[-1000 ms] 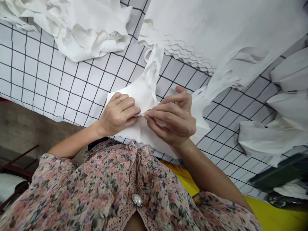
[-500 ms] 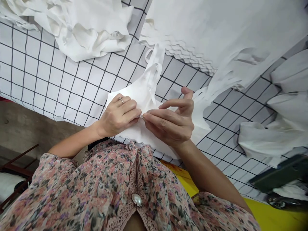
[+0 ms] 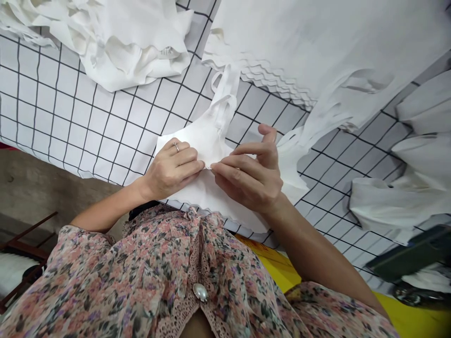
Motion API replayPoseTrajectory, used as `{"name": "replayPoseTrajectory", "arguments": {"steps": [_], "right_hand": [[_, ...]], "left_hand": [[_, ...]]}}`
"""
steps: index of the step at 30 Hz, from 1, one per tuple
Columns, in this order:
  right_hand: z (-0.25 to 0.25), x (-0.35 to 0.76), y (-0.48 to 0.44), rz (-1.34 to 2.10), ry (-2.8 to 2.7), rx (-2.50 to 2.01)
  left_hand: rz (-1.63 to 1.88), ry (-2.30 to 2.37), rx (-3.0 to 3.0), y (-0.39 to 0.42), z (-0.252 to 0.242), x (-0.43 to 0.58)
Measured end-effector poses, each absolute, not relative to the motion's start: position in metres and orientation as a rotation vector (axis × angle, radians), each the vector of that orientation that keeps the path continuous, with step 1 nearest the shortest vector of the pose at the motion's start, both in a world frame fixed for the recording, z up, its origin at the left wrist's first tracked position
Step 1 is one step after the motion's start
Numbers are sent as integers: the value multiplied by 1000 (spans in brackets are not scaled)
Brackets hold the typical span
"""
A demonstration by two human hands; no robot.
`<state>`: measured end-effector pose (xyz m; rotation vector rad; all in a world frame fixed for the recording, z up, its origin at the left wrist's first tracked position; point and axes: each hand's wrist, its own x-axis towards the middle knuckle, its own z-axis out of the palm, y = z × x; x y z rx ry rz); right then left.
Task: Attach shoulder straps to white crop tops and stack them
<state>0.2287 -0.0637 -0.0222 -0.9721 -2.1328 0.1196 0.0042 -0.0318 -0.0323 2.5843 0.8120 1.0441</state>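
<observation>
A white bra-style top (image 3: 207,136) with wide shoulder straps lies spread in front of me. My left hand (image 3: 176,166), with a ring on one finger, is closed over its middle and pinches the fabric between thumb and forefinger. Close beside it, my right hand (image 3: 252,176) pinches the same spot with thumb and fingertips, its little finger raised. A tiny white bit shows between the two sets of fingertips; I cannot make out what it is. Part of the top is hidden under both hands.
A white tablecloth with black grid lines (image 3: 116,126) covers the table. White garments are heaped at the upper left (image 3: 134,51), and a stack of white fabric (image 3: 299,47) lies at the back. More white pieces (image 3: 398,202) and a dark phone-like object (image 3: 412,253) are at right.
My right hand has shifted slightly left and up, with its wrist turned a little. The left hand has barely moved, and both still pinch the white top.
</observation>
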Motion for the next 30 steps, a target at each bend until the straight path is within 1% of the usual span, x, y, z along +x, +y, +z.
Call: {"name": "replayPoseTrajectory", "arguments": {"steps": [4,7,15,24,30], "right_hand": [[-17,235,-61,135,-2259,-960],[-12,239,-54,185,-2383,-963],[4,240,-24,642,-2616,-926],[15,240,13,1021,-2750,-820],[14,254,52,1026,-2743,-908]], "left_hand": [[1064,789,2522,-31,-32,3],[1009,779,2461,-30,-33,2],[819,792,2338,-25,-33,-3],[786,814,2289,-21,-28,-3],[693,899,2101,-19,-18,-1]]}}
